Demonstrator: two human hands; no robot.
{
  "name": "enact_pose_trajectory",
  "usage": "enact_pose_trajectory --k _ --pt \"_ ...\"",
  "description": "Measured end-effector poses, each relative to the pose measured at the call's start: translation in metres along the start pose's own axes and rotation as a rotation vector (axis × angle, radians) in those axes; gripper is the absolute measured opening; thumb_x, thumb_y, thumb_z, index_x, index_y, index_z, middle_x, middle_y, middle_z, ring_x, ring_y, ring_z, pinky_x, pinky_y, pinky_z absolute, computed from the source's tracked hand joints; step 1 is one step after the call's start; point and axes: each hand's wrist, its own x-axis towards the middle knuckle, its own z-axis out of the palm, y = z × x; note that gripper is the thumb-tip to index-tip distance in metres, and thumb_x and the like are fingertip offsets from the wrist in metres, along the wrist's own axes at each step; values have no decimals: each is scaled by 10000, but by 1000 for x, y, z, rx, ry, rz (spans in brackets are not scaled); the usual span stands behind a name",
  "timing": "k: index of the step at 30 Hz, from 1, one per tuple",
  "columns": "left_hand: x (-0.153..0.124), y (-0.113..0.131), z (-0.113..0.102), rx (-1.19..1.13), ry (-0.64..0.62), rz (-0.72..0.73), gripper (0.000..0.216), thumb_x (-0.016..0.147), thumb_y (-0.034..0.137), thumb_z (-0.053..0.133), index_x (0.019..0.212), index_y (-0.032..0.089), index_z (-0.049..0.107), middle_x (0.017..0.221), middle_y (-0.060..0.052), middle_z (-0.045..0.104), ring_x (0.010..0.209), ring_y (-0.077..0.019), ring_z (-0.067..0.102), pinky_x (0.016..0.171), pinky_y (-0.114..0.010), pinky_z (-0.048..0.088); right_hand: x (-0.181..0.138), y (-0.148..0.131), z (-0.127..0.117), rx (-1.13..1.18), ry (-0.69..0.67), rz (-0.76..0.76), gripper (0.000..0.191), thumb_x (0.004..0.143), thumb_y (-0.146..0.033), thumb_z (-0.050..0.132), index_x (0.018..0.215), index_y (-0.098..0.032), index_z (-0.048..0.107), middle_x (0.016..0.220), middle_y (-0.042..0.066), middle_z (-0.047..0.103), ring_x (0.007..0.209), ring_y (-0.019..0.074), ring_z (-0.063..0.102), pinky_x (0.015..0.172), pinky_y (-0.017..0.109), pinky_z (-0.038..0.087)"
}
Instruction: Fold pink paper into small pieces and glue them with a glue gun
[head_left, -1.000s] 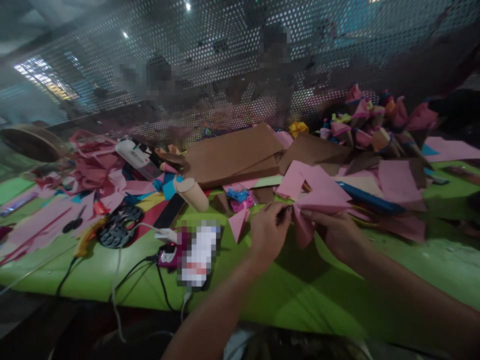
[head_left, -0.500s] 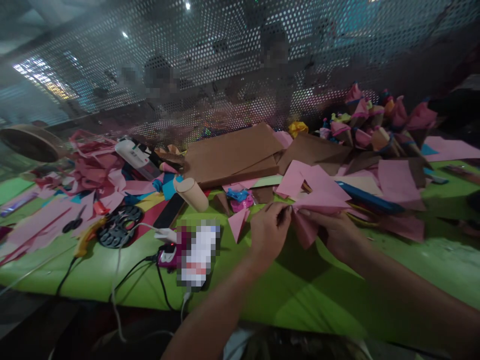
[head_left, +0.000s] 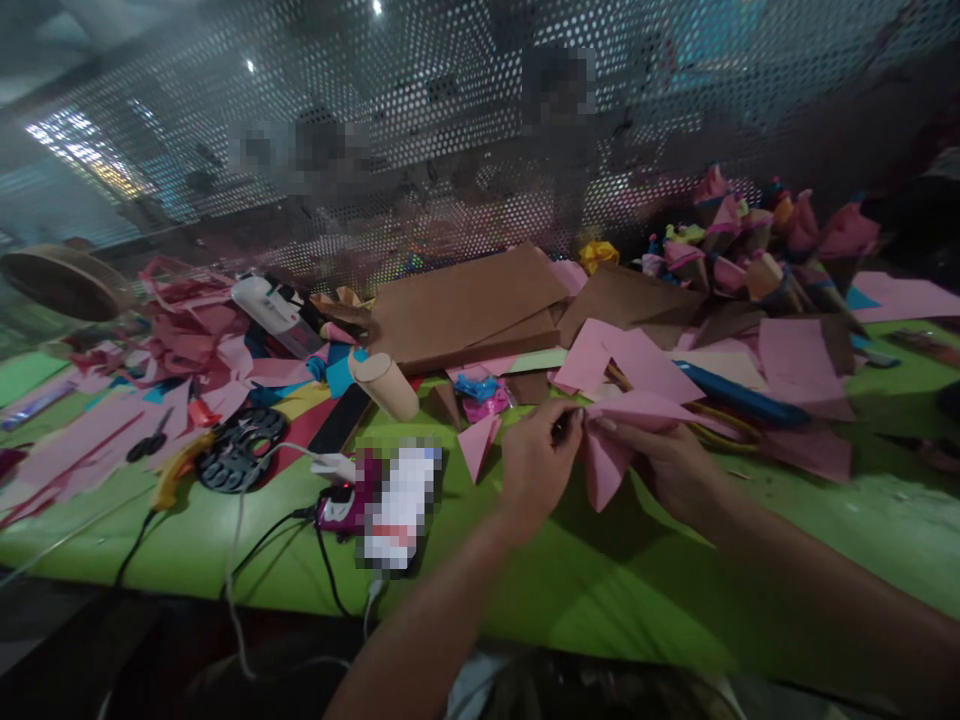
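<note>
Both my hands hold one folded pink paper piece [head_left: 609, 452] above the green table [head_left: 600, 580]. My left hand [head_left: 536, 460] pinches its left tip with closed fingers. My right hand [head_left: 671, 462] grips the paper from the right, fingers curled under it. Loose pink sheets [head_left: 626, 360] lie just behind the hands, and a small pink triangle [head_left: 477, 444] rests on the table to the left of my left hand.
Brown card sheets [head_left: 465, 305] lie at the back centre. A cluster of paper cones [head_left: 750, 255] stands back right. Left of the hands are a cardboard tube [head_left: 385, 386], a glue gun [head_left: 180, 470], scissors [head_left: 148, 438], cables and a pixelated device [head_left: 396, 505]. A perforated screen stands behind.
The pink paper's lower flap has dropped slightly and hangs lower. Both hands stay almost in place, still pinching it.
</note>
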Motion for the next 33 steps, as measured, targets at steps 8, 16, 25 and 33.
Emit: enact_pose_trajectory --k 8,16,25,33 --pt "4 -3 3 -260 -28 -130 188 944 202 608 995 195 789 1001 -62 814 915 -204 737 859 -324 562 1 2 2 -15 1 -104 358 547 -476 971 835 -319 826 915 16 817 966 285 754 965 436 603" --pt "9 -7 8 -525 -69 -271 219 913 152 625 1015 217 808 1042 -41 815 976 -187 735 929 -337 570 0 0 3 -4 72 -77 371 513 -450 986 805 -272 841 930 36 826 1003 290 748 1096 471 508" --pt "9 -9 8 -644 -97 -337 211 912 222 638 1040 201 805 1059 -63 808 945 -187 720 871 -326 572 -2 -3 7 -12 97 -86 394 477 -455 990 792 -271 840 948 36 828 1013 293 741 1110 475 498" --pt "8 -10 10 -653 -95 -340 190 912 239 645 1007 207 807 1069 -62 804 987 -201 715 955 -368 556 0 1 7 15 123 -122 359 510 -385 978 821 -277 835 985 20 825 1029 285 741 1070 449 538"
